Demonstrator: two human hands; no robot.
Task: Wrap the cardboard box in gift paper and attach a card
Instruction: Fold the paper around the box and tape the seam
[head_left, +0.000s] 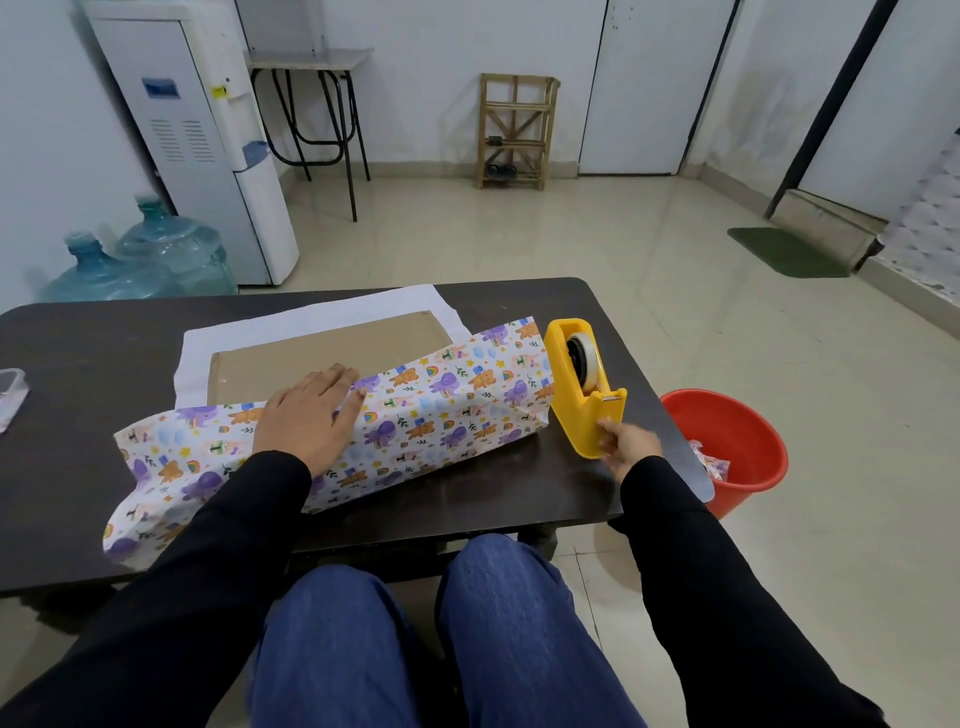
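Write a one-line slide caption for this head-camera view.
Left hand presses gift paper onto the cardboard box while right hand holds the yellow tape dispenser.

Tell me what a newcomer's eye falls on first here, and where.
The bright yellow tape dispenser on the right of the table stands out first, the right hand holding its near end. Next, at centre: the cartoon-animal gift paper folded over the cardboard box, pressed by the left hand. A red bucket stands on the floor at right.
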